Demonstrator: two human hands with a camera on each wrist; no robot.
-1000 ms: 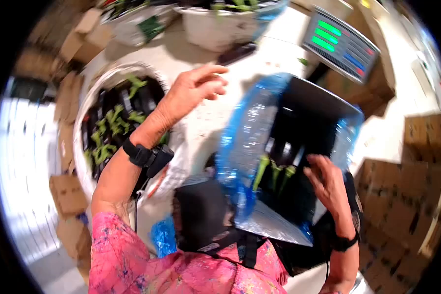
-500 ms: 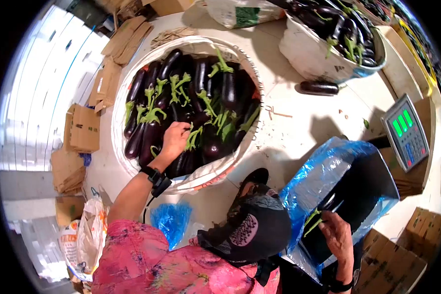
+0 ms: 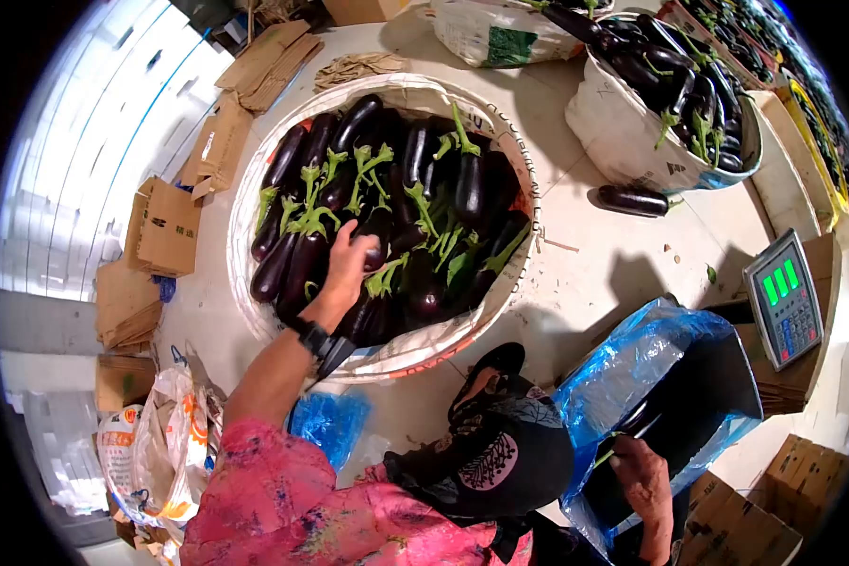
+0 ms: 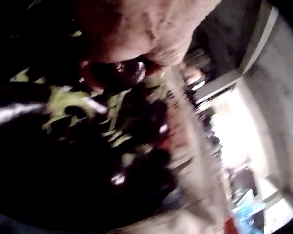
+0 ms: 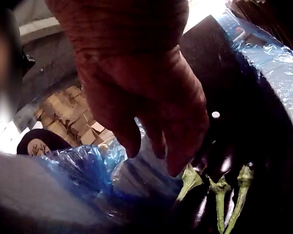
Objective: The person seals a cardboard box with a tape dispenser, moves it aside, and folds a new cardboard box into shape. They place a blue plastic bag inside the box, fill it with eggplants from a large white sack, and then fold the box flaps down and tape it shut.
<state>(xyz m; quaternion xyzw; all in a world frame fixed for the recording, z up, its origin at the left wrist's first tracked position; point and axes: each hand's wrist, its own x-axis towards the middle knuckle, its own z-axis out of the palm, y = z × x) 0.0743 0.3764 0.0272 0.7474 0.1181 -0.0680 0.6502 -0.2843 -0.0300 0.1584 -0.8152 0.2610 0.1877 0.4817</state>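
In the head view, my left hand (image 3: pixel 342 274) reaches into a round white sack (image 3: pixel 240 255) full of dark purple eggplants with green stems. Its fingers grip one eggplant (image 3: pixel 377 236) near the middle of the pile; the glossy end of an eggplant (image 4: pixel 132 72) shows under that hand in the left wrist view. My right hand (image 3: pixel 643 476) is inside a dark box lined with blue plastic (image 3: pixel 604 363). Seen from the right wrist, its loose fingers hang beside the green stem (image 5: pixel 189 179) of an eggplant in the box, where several lie side by side.
A digital scale display (image 3: pixel 783 294) stands beyond the box. Another sack of eggplants (image 3: pixel 623 141) is at the back right, with a single eggplant (image 3: pixel 632 200) on the floor before it. Cardboard boxes (image 3: pixel 163 226) line the left side. Blue plastic (image 3: pixel 325 429) lies near my knee.
My left hand has moved from above the floor into the sack and now grips an eggplant. The right hand has stayed at the box. The head view has swung left.
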